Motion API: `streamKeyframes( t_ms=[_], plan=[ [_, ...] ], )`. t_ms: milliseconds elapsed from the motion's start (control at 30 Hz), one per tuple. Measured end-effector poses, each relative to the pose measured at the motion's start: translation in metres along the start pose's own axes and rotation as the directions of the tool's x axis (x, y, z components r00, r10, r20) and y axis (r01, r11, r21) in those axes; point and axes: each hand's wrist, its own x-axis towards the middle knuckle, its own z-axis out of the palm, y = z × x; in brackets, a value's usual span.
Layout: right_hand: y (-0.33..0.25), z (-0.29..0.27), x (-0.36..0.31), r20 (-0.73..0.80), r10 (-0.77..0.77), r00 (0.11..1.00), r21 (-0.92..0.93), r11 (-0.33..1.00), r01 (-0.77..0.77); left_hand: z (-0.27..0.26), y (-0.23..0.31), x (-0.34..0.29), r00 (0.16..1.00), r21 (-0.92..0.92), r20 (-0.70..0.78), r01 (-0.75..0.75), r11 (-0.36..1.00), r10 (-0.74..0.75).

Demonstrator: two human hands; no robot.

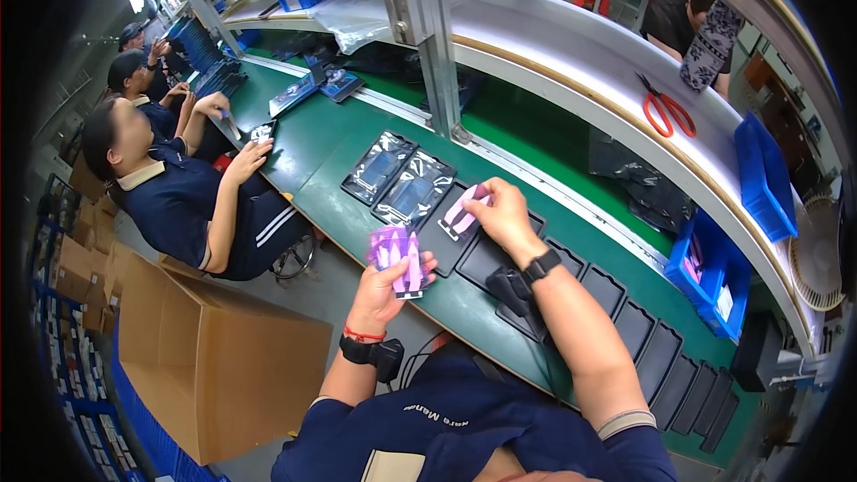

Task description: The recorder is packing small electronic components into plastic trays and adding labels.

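My left hand [377, 296] is closed around a fanned bunch of pink and purple printed cards [393, 253], held at the bench's near edge. Between the thumb and fingers of my right hand [507, 214] is a single pink-and-white card [458, 221]. It is over a shallow black tray [436, 248]; I cannot tell whether it touches the tray. Just left of that lie two black trays with shiny clear-wrapped contents, the nearer tray [414, 189] and the farther tray [379, 166]. More black trays [635, 325] run in an overlapping row to the right, beneath my right forearm.
A green bench [326, 156] stretches left, where a co-worker [174, 187] handles a small item. Blue bins [711, 281] stand at the right, one holding pink cards. Red-handled scissors [668, 112] lie on the curved shelf. A metal post [428, 45] rises behind the trays; a large cardboard box [241, 366] stands lower left.
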Motion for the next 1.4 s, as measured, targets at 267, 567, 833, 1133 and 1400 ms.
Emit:
streamKeyframes(
  t_ms=[267, 567, 833, 1133, 1400],
  plan=[
    [-0.028, -0.005, -0.035, 0.36, 0.061, 0.931, -0.091, 0.995, -0.03, 0.018, -0.019, 0.022, 0.994, 0.195, 0.086, -0.076, 0.978, 0.06],
    [0.025, -0.041, -0.035, 0.098, 0.128, 0.987, -0.034, 0.992, -0.125, 0.016, -0.013, 0.03, 0.999, 0.128, 0.017, -0.049, 0.991, 0.047],
    [0.015, -0.049, -0.043, 0.008, -0.127, 0.992, -0.559, 0.822, 0.11, 0.025, -0.018, 0.031, 0.999, 0.122, -0.007, -0.033, 0.992, 0.034],
    [0.003, -0.072, -0.052, -0.097, -0.064, 0.993, -0.185, 0.982, 0.046, 0.034, -0.025, 0.029, 0.999, 0.178, 0.015, -0.036, 0.983, 0.034],
    [0.024, -0.11, -0.1, -0.073, -0.168, 0.983, -0.502, 0.858, 0.109, 0.068, -0.05, 0.037, 0.994, 0.221, 0.086, 0.053, 0.974, -0.074]
  ],
)
